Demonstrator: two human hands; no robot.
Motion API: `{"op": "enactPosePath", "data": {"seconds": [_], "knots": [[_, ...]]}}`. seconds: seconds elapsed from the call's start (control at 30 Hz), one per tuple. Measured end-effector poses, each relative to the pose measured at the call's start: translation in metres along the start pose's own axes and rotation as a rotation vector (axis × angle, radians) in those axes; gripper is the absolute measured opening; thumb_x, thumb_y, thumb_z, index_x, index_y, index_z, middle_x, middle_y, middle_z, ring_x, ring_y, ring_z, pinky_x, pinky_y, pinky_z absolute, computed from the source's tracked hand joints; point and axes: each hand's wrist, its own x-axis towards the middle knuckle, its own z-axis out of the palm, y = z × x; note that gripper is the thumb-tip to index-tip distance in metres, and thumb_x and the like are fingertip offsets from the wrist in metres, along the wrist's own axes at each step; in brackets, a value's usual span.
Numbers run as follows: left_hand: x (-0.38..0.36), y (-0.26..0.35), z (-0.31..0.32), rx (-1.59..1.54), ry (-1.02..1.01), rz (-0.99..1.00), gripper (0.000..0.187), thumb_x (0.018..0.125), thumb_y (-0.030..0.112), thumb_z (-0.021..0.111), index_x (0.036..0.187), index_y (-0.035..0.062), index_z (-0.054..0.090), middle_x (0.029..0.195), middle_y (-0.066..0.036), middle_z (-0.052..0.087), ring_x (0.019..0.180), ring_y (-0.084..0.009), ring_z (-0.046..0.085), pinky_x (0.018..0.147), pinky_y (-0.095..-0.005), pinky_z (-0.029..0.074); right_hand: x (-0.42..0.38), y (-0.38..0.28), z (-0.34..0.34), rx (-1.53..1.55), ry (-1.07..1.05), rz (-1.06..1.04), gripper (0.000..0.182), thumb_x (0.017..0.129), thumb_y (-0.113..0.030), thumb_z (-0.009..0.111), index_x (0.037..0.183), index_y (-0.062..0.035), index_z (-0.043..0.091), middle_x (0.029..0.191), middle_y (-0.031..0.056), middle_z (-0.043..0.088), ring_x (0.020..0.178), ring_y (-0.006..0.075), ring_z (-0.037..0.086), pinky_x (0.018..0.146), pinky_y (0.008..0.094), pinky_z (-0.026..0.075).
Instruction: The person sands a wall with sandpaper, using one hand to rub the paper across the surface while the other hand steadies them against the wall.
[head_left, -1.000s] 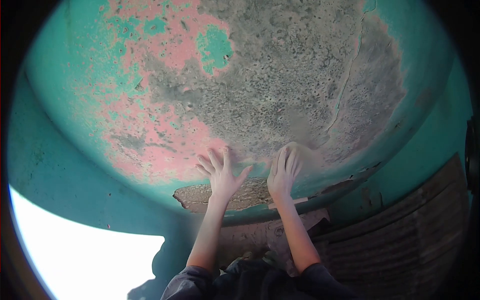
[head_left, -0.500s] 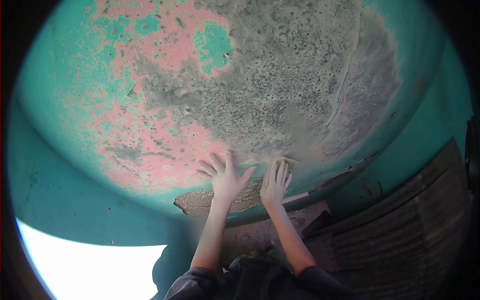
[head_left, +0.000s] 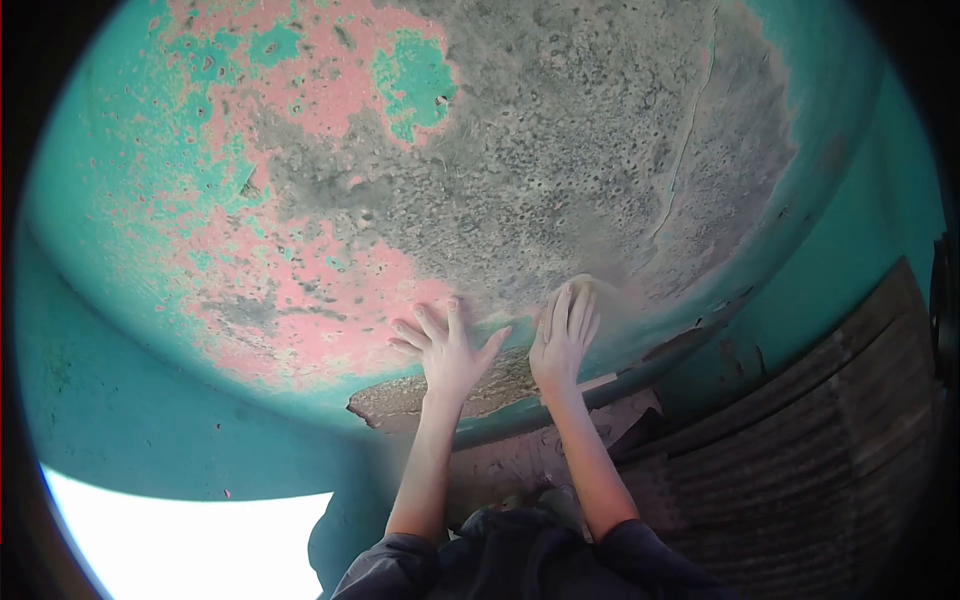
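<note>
My left hand lies with spread fingers against the worn wall, where pink paint meets the lower edge; nothing is in it. To its right, my right hand presses with fingers together on the grey pitted part. Under those fingers a thin sheet, apparently sandpaper, shows only its pale edge; the rest is covered by the hand. Whitish dust coats both hands, and a faint haze hangs by the right fingertips. Green, pink and bare grey patches cover the wall surface.
Below the hands is a broken patch of exposed rough plaster. Dark corrugated sheets lean at the lower right. Bright light fills an opening at the lower left. A thin crack runs down the wall's right side.
My right hand has slid up and slightly right along the wall with the sheet under its fingers. The left hand stays in place, and the view has shifted slightly.
</note>
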Motion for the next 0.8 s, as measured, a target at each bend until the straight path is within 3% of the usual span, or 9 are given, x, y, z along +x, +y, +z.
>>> {"op": "enactPosePath", "data": {"seconds": [0.07,0.13,0.27,0.43,0.5,0.53,0.6,0.73,0.8], "knots": [[-0.002,-0.002,0.005,0.010,0.019,0.022,0.125,0.073,0.070,0.071,0.158,0.0180,-0.005,0.150,-0.046,-0.002,0.127,-0.0785,-0.008,0.088,-0.0888,0.001,-0.025,0.012,0.016,-0.026,-0.008,0.000,0.060,0.095,-0.019,0.051,0.151,-0.0045,0.035,0.155,0.0279,0.028,0.145,0.0463,0.024,0.112,0.0655,0.017],[-0.001,-0.003,0.006,0.016,0.045,0.038,0.125,0.073,0.070,0.071,0.158,0.0175,-0.004,0.150,-0.046,-0.002,0.127,-0.0786,-0.008,0.088,-0.0889,0.002,-0.049,0.016,0.022,-0.201,-0.209,0.006,0.059,0.095,-0.019,0.050,0.151,-0.0034,0.035,0.155,0.0275,0.029,0.144,0.0462,0.025,0.113,0.0633,0.019],[-0.001,-0.001,0.004,0.018,0.018,0.024,0.125,0.073,0.069,0.071,0.158,0.0172,-0.004,0.150,-0.046,-0.003,0.126,-0.0790,-0.008,0.088,-0.0890,0.003,-0.016,0.005,0.007,-0.051,-0.053,-0.003,0.058,0.095,-0.017,0.048,0.150,-0.0037,0.036,0.155,0.0271,0.029,0.144,0.0455,0.027,0.112,0.0634,0.019],[-0.001,0.000,0.003,0.015,0.069,0.044,0.124,0.073,0.069,0.071,0.158,0.0173,-0.003,0.151,-0.046,-0.003,0.126,-0.0792,-0.007,0.088,-0.0888,0.003,-0.050,0.012,0.020,-0.133,-0.132,-0.002,0.060,0.095,-0.016,0.049,0.151,-0.0028,0.034,0.156,0.0268,0.027,0.144,0.0452,0.025,0.114,0.0611,0.019],[0.001,0.002,-0.003,-0.067,0.107,0.011,0.093,0.074,0.064,0.073,0.145,0.0143,0.042,0.139,-0.047,0.030,0.121,-0.0821,0.014,0.085,-0.0903,0.010,-0.043,0.011,0.021,-0.195,-0.208,0.012,0.061,0.094,-0.016,0.049,0.151,-0.0022,0.033,0.156,0.0268,0.027,0.144,0.0452,0.025,0.115,0.0600,0.019],[0.000,0.000,0.000,-0.064,0.107,0.003,0.093,0.074,0.064,0.073,0.145,0.0143,0.042,0.139,-0.047,0.030,0.121,-0.0821,0.014,0.085,-0.0903,0.010,-0.026,0.005,0.014,-0.121,-0.138,0.003,0.061,0.094,-0.016,0.049,0.151,-0.0016,0.032,0.156,0.0272,0.026,0.144,0.0454,0.025,0.114,0.0604,0.019],[-0.002,-0.004,0.005,0.018,0.058,0.052,0.124,0.073,0.070,0.071,0.158,0.0181,-0.001,0.151,-0.045,0.001,0.127,-0.0790,-0.005,0.088,-0.0891,0.003,-0.021,0.003,0.009,-0.045,-0.075,-0.004,0.062,0.094,-0.015,0.050,0.151,-0.0010,0.032,0.156,0.0276,0.026,0.144,0.0457,0.025,0.114,0.0607,0.020],[-0.002,-0.005,0.008,0.006,0.042,0.037,0.123,0.073,0.070,0.071,0.158,0.0186,-0.001,0.152,-0.044,0.002,0.127,-0.0786,-0.003,0.089,-0.0889,0.002,-0.046,0.012,0.027,-0.049,-0.083,-0.035,0.063,0.092,-0.014,0.050,0.151,-0.0001,0.032,0.156,0.0279,0.025,0.145,0.0461,0.023,0.114,0.0609,0.020],[-0.004,-0.005,0.008,0.012,0.054,0.039,0.122,0.072,0.070,0.071,0.158,0.0186,0.001,0.152,-0.044,0.002,0.128,-0.0785,-0.001,0.089,-0.0886,0.003,-0.056,0.016,0.031,-0.135,-0.192,-0.011,0.063,0.093,-0.014,0.050,0.151,0.0003,0.031,0.156,0.0281,0.025,0.145,0.0463,0.023,0.114,0.0608,0.021]]}}
